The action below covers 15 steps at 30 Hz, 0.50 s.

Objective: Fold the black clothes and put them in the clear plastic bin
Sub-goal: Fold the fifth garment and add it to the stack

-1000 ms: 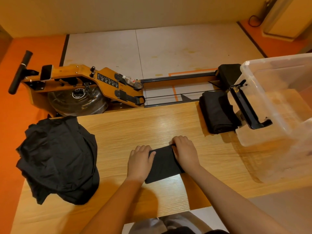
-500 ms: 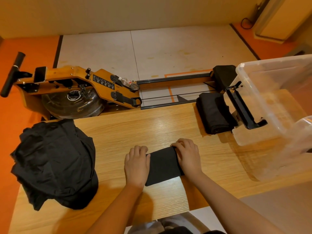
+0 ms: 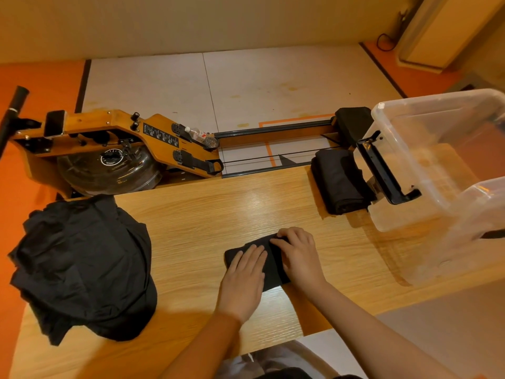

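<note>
Now our left hand (image 3: 243, 280) flat on the folded black garment (image 3: 273, 268), our right hand (image 3: 299, 255) gripping its far edge, tabletop (image 3: 205, 222) beneath, clear plastic bin (image 3: 426, 170) nearby.

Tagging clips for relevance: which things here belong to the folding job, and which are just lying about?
Belong to the job: black garment under the left hand and right hand; heap of unfolded black clothes; clear bin; folded stack beside it; table.
Just lying about: rowing machine behind the table; bottle on it.
</note>
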Tool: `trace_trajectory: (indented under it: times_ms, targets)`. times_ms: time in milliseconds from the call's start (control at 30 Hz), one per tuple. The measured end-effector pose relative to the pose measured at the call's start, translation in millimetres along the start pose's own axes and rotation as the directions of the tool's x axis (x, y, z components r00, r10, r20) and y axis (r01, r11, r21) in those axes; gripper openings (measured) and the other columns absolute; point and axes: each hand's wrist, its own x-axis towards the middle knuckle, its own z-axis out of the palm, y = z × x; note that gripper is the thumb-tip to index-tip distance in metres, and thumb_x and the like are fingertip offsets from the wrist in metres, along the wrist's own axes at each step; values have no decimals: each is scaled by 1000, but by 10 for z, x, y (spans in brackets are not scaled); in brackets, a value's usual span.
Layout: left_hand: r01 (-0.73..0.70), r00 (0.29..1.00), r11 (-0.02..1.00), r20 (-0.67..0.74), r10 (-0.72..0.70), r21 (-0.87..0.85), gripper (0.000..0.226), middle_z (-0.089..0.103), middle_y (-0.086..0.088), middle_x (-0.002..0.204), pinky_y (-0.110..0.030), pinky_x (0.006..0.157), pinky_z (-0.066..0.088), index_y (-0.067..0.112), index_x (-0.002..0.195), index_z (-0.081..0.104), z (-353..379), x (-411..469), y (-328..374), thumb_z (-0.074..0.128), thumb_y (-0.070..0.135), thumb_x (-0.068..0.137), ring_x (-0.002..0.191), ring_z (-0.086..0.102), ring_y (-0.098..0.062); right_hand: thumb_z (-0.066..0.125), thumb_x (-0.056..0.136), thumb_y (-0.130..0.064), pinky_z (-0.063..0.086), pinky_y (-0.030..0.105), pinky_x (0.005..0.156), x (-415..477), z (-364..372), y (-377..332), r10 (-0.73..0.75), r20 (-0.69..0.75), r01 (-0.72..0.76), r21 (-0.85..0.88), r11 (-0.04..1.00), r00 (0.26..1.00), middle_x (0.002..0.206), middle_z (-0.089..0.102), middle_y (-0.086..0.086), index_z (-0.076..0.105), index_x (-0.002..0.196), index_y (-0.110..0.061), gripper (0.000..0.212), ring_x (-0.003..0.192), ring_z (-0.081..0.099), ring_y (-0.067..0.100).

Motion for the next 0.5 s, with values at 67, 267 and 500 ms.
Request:
trace_trajectory:
  times_ms: [67, 267, 500]
  targets:
    - [58, 998, 998, 38, -59, 9, 55, 44, -5, 149, -37, 115, 17, 7, 141, 47, -5, 13, -23, 29, 33, 96, 140, 37, -18, 62, 76, -12, 31, 30, 93, -32, -10, -106, -94, 42, 93, 7, 996, 995, 107, 65, 5, 71, 109, -12, 34, 106, 46, 19]
    - [170, 978, 985, 121, -171, 15, 63, 32, -7, 156, -39, 115, 16, 6, 149, 33, -5, 44, -26, 29, 39, 96, 146, 24, -18, 34, 100, -30, 19, 36, 115, -135, 206, -69, -136, 311, 114, 88, 990, 940, 150, 42, 4, 40, 146, -11, 50, 140, 34, 16]
    - [306, 947, 952, 106, -303, -20, 67, 18, 1, 160, -36, 119, 1, 15, 153, 18, -37, 29, -30, -1, 49, 99, 148, 13, -14, 26, 101, -38, 14, 39, 115, -89, 234, -84, -7, 363, 42, -88, 995, 932, 149, 44, -3, 42, 146, -18, 51, 140, 36, 11]
